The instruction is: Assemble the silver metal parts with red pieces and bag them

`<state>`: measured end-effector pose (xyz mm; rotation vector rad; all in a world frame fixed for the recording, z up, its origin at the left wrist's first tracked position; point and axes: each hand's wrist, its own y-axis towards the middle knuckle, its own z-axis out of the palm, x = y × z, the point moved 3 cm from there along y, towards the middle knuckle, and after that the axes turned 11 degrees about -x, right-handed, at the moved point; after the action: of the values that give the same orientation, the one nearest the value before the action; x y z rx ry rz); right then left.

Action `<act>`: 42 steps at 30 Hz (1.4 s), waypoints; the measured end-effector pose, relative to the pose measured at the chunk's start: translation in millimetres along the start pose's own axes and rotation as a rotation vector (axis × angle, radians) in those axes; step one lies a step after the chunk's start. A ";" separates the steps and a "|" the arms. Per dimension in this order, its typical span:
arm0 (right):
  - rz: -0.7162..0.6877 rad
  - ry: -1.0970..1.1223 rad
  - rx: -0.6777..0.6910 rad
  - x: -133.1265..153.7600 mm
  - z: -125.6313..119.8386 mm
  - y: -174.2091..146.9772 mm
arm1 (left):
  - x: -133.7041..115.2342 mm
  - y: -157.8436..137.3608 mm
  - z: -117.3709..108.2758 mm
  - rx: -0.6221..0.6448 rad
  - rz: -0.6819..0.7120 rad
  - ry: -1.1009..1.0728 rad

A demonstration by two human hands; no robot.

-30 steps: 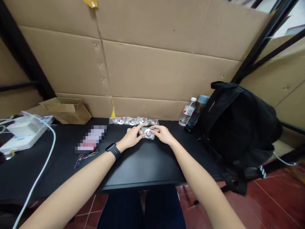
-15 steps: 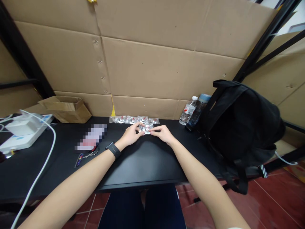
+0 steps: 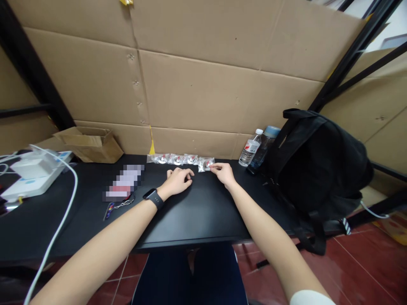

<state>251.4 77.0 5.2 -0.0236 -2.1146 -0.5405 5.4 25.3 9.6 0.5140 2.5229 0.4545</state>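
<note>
In the head view, taking twelve as straight ahead of the seat, the left hand [image 3: 177, 181] has let go of the clear packet [image 3: 203, 164] that both hands were holding half a second ago. It now rests just short of twelve on the black desk [image 3: 197, 216], fingers half curled, nothing in its grasp that I can see. The right hand [image 3: 224, 174] has carried the packet away toward the far right and pinches its near right corner, thumb and finger closed on the plastic. The packet sits just past twelve, at the right end of the row.

Counting up: three more packets [image 3: 178, 159] show in that row, between eleven and twelve; whether another lies behind the pinched one, I can't tell. Two bottles [image 3: 251, 149] stand at one, one black backpack [image 3: 324, 165] at two, one open carton [image 3: 110, 149] between ten and eleven, one wristwatch [image 3: 152, 196] on the left wrist.
</note>
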 end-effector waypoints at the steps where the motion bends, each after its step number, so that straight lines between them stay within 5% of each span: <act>1: 0.032 0.022 -0.025 -1.5 3.1 4.7 | 0.1 -0.2 -0.7 0.003 -0.004 0.005; 16: 0.124 -0.209 -0.099 8.0 47.2 40.9 | -5.1 -5.7 -3.6 0.016 0.042 -0.033; 27: 0.067 -0.392 -0.005 14.8 29.3 28.7 | -2.8 -7.0 -1.5 0.069 0.079 0.009; 31: -0.089 -0.360 0.163 21.0 20.6 16.8 | 4.0 -5.7 -0.6 0.074 0.077 0.032; 37: -0.343 -0.323 0.215 4.4 -12.7 -5.6 | 16.9 -3.2 -4.4 0.102 0.050 0.067; 42: -0.202 -0.432 0.315 -9.8 -27.0 -9.7 | 19.8 -5.2 -5.9 0.191 -0.051 0.127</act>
<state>276.2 59.6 6.8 0.2780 -2.6237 -0.3316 -14.9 28.3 3.8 0.5044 2.7109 0.2349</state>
